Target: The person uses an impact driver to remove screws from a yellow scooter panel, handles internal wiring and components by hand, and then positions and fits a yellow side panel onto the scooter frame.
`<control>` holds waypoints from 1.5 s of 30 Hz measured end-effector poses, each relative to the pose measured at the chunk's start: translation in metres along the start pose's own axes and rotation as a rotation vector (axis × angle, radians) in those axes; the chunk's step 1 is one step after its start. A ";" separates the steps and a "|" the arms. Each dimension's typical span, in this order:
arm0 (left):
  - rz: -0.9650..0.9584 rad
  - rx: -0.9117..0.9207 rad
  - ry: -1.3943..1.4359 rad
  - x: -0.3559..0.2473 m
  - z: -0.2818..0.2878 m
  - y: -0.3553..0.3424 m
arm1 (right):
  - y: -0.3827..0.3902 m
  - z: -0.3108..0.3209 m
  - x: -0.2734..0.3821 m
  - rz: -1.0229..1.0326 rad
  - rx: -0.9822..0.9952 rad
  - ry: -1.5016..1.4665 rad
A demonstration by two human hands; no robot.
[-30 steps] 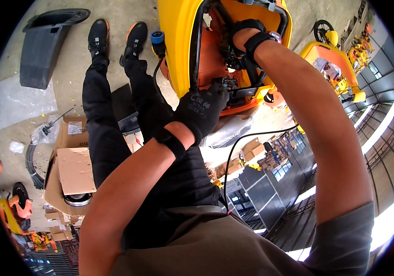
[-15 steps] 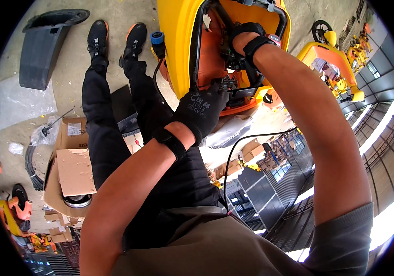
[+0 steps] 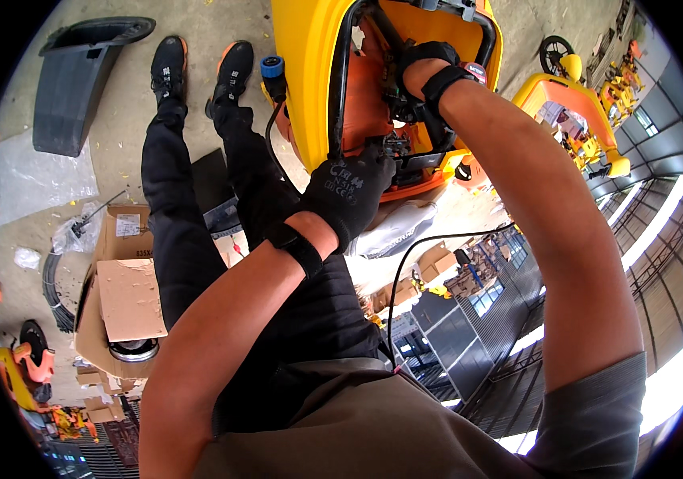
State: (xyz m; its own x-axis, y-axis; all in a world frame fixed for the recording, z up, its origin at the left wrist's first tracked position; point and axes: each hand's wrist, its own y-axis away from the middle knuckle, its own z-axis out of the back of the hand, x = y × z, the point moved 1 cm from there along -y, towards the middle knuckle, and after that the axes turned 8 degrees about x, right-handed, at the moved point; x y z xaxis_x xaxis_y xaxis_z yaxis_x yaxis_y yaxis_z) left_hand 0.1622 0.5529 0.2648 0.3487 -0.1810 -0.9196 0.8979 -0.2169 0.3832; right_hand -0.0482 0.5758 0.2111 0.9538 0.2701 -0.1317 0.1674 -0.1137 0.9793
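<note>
A yellow vehicle body shell [image 3: 306, 80] stands before me, and both of my black-gloved hands reach into its black-edged opening. Curled at the opening's near edge, my left hand [image 3: 349, 194] has its fingertips against a small dark part with wiring [image 3: 395, 145]; the exact grip is hidden. Deeper inside and to the right is my right hand [image 3: 425, 54], beside a dark frame tube; its fingers are out of sight behind the wrist and dark parts. Between the hands, an orange panel [image 3: 365, 108] shows inside the shell.
A blue-capped connector [image 3: 273, 67] on a black cable hangs at the shell's left side. On the floor at left lie a black plastic fender [image 3: 74, 96], clear plastic sheeting [image 3: 38, 180] and an open cardboard box [image 3: 130, 299]. Another yellow body frame [image 3: 573, 92] stands at right.
The shell and my left hand have shifted only very slightly. Both hands keep nearly the same places in the opening.
</note>
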 end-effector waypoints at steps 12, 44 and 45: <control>-0.030 -0.045 0.049 0.003 -0.003 -0.002 | -0.001 -0.007 0.002 -0.068 -0.047 -0.096; 0.003 -0.058 0.039 0.001 -0.001 0.000 | -0.016 -0.001 -0.010 0.075 0.064 -0.018; 0.013 -0.052 0.042 0.001 0.000 0.000 | -0.014 0.003 -0.010 0.073 0.053 -0.017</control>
State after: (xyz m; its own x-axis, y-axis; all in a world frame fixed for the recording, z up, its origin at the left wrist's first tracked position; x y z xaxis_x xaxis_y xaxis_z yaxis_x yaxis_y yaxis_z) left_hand 0.1621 0.5525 0.2642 0.3704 -0.1433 -0.9177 0.9055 -0.1646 0.3912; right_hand -0.0596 0.5720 0.1985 0.9679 0.2431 -0.0634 0.1100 -0.1829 0.9770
